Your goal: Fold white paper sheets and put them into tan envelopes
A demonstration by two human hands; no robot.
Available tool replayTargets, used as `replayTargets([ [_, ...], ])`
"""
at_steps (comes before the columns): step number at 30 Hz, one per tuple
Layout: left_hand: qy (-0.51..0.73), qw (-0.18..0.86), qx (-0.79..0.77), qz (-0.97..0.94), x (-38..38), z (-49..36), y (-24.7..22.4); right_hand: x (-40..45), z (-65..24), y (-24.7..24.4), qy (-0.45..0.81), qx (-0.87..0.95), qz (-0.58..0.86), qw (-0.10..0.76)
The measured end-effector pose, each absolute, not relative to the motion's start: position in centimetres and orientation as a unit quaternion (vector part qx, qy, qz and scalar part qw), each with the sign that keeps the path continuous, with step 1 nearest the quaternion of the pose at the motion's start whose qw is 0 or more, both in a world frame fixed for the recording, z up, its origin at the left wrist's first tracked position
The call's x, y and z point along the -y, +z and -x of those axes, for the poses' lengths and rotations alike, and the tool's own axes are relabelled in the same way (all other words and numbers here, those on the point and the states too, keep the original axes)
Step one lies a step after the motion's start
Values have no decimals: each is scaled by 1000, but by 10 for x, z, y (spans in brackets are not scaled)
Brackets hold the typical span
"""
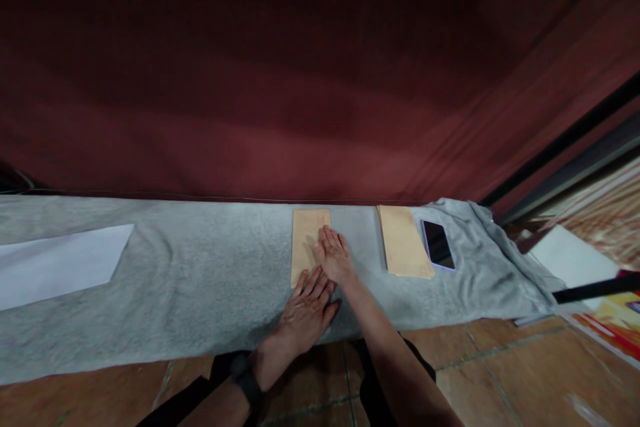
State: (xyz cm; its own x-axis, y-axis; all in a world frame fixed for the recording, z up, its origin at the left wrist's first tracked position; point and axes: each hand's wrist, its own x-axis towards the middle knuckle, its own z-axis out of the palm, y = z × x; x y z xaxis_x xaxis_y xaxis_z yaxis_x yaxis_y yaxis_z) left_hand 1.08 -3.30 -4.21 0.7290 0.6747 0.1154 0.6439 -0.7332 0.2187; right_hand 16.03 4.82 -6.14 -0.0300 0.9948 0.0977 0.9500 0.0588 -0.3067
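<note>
A tan envelope (pixel 306 235) lies flat on the grey cloth (pixel 200 280) in the middle. My right hand (pixel 334 255) rests flat on the envelope's right side, fingers stretched out. My left hand (pixel 306 310) lies flat at the envelope's near edge, fingertips touching it. A black band is on my left wrist. Neither hand grips anything.
A stack of tan envelopes (pixel 404 240) lies to the right, with a dark phone (pixel 439 244) beside it. A white sheet (pixel 55 263) lies at the far left. A dark red curtain (pixel 300 80) hangs behind. Tiled floor (pixel 490 373) lies in front.
</note>
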Motion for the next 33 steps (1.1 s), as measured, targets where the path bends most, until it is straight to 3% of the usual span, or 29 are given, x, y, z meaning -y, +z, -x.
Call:
replayTargets([
  [13,72,129,-375,-915,35,-13,-44,-97,-160,-70,-9,691,705,156],
  [22,78,119,-372,-917,35,-12,-49,-87,-166,-58,52,862,498,76],
  [33,79,132,-360,-920,32,-11,-43,-127,-157,-49,37,784,613,87],
])
